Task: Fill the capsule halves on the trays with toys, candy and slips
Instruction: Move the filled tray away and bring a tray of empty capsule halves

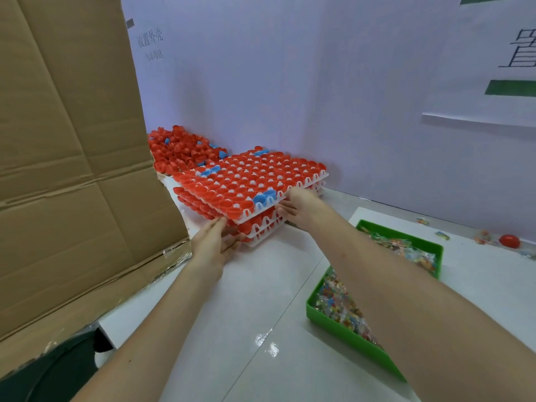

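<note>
Top tray (255, 212) looks light and bendy; right grip (298, 206) pinches its edge, left grip's (214, 242) straight fingers touch its corner.

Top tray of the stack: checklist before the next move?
1. Right hand grip on top tray: ok, fingers curl under its right edge.
2. Left hand grip: cannot tell. Its fingers touch the stack's near corner, but which tray is unclear.
3. Capsule halves seated in top tray: ok, none visibly loose.
4. Top tray free of trays below: cannot tell.
5. Green bin of wrapped pieces beside the right arm: ok.
6. Slips at hand: cannot tell, none in view.
</note>
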The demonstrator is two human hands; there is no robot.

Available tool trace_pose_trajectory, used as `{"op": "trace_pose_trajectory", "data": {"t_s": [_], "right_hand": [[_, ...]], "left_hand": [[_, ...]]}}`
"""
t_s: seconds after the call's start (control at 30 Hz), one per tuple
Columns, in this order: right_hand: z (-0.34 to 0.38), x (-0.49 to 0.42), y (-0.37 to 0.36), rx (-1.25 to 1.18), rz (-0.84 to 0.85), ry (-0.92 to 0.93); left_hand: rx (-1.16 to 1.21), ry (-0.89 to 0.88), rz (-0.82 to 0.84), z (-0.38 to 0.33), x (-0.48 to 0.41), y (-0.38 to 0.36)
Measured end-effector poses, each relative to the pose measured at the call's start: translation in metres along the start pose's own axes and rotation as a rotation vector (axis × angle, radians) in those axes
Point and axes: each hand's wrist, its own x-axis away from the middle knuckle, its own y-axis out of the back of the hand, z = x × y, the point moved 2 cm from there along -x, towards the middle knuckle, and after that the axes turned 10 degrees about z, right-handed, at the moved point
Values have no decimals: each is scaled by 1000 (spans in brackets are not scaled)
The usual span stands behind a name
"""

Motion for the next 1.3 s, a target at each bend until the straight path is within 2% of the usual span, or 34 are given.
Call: {"op": "trace_pose_trajectory", "data": {"t_s": [0.13, 0.3, 0.73, 1.3], "right_hand": [[-7, -10, 2, -62, -29, 6], [-8, -15, 2, -84, -78, 45], [-2, -5, -11, -145, 44, 130], [-5, 2, 4, -335, 81, 209]], "left_hand": [[-44, -11, -44, -4, 1, 1], [-206, -49, -77, -10, 7, -2], [-37, 56, -41, -19, 15, -1], [-121, -15, -33, -27, 27, -7]]}}
